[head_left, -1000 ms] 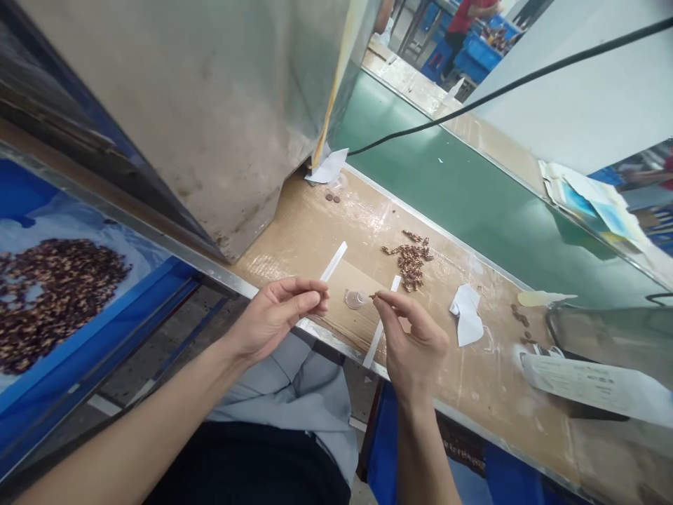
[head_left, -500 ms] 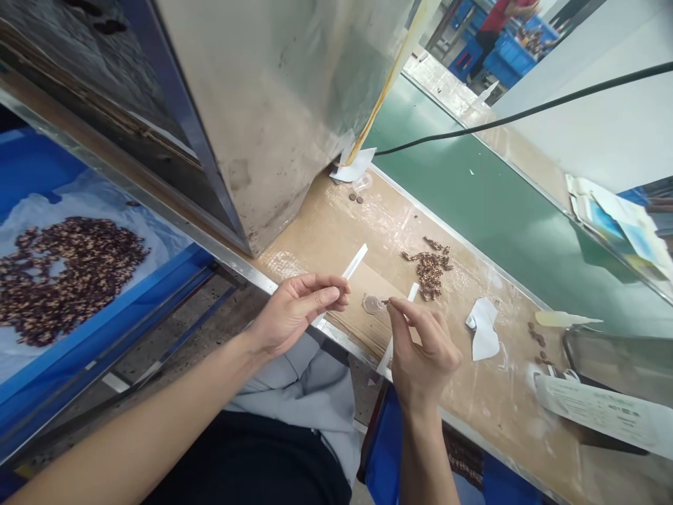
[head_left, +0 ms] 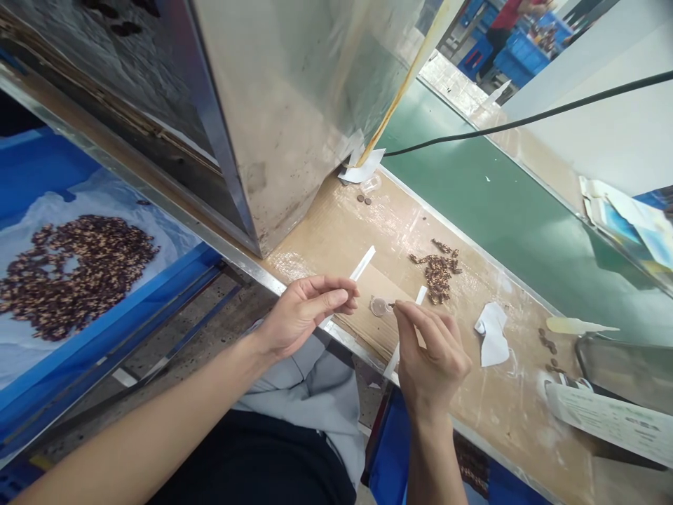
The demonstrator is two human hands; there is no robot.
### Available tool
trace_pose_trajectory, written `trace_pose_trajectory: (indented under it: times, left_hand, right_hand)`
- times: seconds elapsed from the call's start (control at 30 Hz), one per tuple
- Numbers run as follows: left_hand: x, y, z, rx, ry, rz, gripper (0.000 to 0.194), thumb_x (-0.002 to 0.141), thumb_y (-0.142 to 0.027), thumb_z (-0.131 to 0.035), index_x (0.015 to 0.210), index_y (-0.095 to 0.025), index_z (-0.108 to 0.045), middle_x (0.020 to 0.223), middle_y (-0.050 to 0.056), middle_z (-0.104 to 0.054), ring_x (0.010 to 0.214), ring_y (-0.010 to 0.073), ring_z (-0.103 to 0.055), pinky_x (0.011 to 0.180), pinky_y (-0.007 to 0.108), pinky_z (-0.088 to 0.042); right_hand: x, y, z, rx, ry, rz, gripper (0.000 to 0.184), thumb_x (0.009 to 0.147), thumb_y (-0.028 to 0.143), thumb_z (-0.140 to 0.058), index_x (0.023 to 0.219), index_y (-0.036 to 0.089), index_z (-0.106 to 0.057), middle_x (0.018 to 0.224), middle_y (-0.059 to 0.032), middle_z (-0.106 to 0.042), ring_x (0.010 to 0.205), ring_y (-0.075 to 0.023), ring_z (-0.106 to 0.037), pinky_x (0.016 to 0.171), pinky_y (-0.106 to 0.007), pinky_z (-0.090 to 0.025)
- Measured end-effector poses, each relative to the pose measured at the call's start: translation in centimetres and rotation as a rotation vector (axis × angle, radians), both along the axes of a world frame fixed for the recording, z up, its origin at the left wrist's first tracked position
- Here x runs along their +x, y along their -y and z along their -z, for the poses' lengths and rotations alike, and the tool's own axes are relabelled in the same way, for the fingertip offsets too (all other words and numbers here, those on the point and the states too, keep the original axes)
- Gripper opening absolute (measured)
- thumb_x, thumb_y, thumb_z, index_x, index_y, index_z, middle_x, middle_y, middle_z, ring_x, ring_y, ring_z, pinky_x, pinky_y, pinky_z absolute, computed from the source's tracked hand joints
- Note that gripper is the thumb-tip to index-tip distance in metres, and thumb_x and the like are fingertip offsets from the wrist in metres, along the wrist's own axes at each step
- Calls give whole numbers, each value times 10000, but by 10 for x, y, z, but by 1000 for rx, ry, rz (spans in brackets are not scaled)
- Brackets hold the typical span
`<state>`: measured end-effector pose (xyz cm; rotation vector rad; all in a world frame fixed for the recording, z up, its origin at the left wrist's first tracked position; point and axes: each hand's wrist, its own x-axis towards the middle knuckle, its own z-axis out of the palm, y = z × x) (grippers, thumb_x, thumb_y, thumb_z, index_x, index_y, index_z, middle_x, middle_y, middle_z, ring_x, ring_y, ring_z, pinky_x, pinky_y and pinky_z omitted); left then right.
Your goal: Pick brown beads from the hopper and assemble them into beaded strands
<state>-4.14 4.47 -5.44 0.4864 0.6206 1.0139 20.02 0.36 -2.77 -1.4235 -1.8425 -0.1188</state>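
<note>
My right hand (head_left: 434,347) pinches a small dark piece (head_left: 392,305) between thumb and fingertips; its kind is too small to tell. Beside those fingertips a clear round disc (head_left: 378,306) lies on the cardboard (head_left: 386,284). My left hand (head_left: 310,312) is closed, thumb against the fingers, just left of the disc; whatever it may hold is hidden. Two white strips run along the cardboard, one strip (head_left: 364,262) by my left fingers and another strip (head_left: 420,294) behind my right hand. Beyond the right hand lies a heap of small brown-and-gold pieces (head_left: 439,273).
A large metal-sided box (head_left: 294,140) stands at the back left. Many brown-and-gold pieces fill a lined blue crate (head_left: 173,280) at left. A crumpled white paper (head_left: 494,337), a yellowish bottle (head_left: 573,325) and a green belt surface (head_left: 499,210) lie right. A co-worker (head_left: 507,24) is far back.
The whole view has shifted slightly, so everything sits a little further right. Both hands keep nearly the same pose over the cardboard.
</note>
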Motion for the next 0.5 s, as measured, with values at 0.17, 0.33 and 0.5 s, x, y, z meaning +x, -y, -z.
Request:
trace_pose_trajectory:
  times: [0.17,0.33,0.5]
  left_hand:
    - [0,0,0,9,-5,2,235,983,-342,-1024,1152,-185,-974,1157,100,-906,1040,200,-834,1045,336,-671]
    - [2,1,1,3,16,-7,249,979,-331,-1031,1178,-193,-974,1146,92,-906,990,179,-830,992,310,-680]
    - [0,3,0,-4,-17,18,263,960,-338,-1050,1167,-193,-977,1121,86,-908,985,179,-837,1006,307,-690]
  right_hand:
    - [1,0,0,-1,14,-9,223,1165,134,-825,1226,328,-919,1106,-26,-921,931,-283,-807,897,-450,-650]
    - [1,0,2,4,13,1,183,1186,174,-809,1226,318,-914,1091,-33,-920,930,-283,-822,881,-456,-672]
    - [-1,1,-2,33,4,10,215,1168,129,-819,1233,317,-900,1087,-22,-919,930,-270,-820,887,-446,-675]
